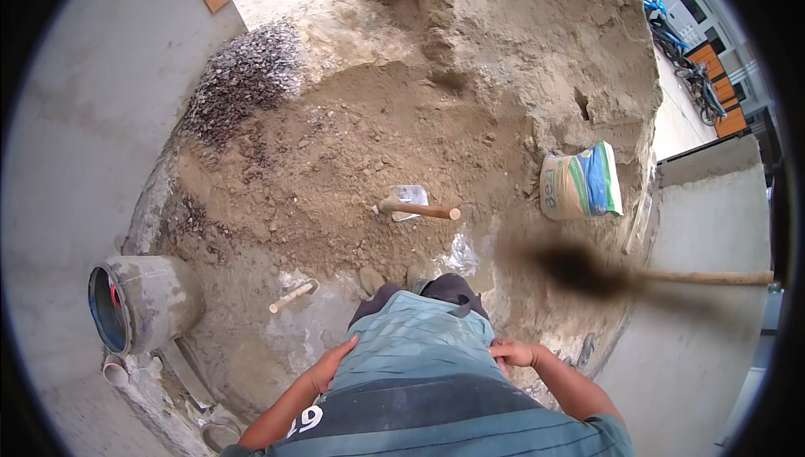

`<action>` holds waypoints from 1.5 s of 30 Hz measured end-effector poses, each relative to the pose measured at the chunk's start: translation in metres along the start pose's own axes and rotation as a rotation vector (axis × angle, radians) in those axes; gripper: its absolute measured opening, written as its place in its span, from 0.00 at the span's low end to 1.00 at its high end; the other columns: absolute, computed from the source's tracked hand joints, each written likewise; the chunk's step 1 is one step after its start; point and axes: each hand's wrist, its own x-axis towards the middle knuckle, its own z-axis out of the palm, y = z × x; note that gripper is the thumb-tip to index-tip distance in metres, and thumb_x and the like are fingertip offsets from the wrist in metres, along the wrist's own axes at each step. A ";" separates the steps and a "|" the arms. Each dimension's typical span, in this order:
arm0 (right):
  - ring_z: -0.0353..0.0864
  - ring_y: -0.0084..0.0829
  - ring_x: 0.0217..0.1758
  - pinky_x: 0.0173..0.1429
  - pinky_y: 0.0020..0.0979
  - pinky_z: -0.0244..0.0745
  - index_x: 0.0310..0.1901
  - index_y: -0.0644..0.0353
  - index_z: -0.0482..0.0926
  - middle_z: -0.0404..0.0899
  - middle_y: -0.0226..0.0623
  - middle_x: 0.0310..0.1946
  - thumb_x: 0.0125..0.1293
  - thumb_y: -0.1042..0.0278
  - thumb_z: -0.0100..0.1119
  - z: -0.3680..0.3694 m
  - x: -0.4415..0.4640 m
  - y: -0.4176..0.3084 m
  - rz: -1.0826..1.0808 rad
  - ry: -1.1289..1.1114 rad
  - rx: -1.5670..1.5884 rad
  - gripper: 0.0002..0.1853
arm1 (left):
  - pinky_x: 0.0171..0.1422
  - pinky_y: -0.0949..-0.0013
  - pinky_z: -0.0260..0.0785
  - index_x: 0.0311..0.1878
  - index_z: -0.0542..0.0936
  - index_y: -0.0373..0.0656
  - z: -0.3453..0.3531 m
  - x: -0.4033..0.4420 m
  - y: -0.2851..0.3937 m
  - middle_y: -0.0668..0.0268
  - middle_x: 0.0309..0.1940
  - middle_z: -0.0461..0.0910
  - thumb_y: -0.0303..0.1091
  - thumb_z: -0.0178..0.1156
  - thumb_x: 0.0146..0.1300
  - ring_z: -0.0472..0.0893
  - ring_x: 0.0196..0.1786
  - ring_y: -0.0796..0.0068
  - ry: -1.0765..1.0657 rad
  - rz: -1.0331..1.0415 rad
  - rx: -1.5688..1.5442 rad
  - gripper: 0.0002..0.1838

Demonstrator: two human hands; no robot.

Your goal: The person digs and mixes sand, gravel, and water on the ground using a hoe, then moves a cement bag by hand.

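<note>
My left hand [334, 362] is closed at the left side of the teal striped shirt [411, 344], with part of its fingers hidden by the cloth. On the other side of the waist, my right hand [513, 351] has its fingers curled on the shirt's edge. Beyond my feet a hoe lies on the sand, its wooden handle [432, 210] pointing right and its pale blade [411, 197] flat. Off to my right is a dark, motion-blurred mass [583, 266], in line with a wooden stick [713, 277]; its kind cannot be made out.
A sand heap [537, 29] rises ahead, with gravel [247, 75] at its left. A printed sack [580, 180] stands on the right. A grey bucket [159, 302] lies tipped at left, near a short wooden handle [292, 298]. Concrete walls [84, 122] flank both sides.
</note>
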 end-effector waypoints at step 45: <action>0.82 0.46 0.58 0.44 0.59 0.80 0.57 0.52 0.83 0.81 0.38 0.59 0.66 0.59 0.59 -0.199 0.268 -0.138 0.608 1.130 -1.178 0.20 | 0.57 0.73 0.62 0.59 0.72 0.41 -0.066 0.062 -0.026 0.66 0.51 0.76 0.38 0.59 0.71 0.72 0.51 0.77 -0.040 -0.019 0.800 0.18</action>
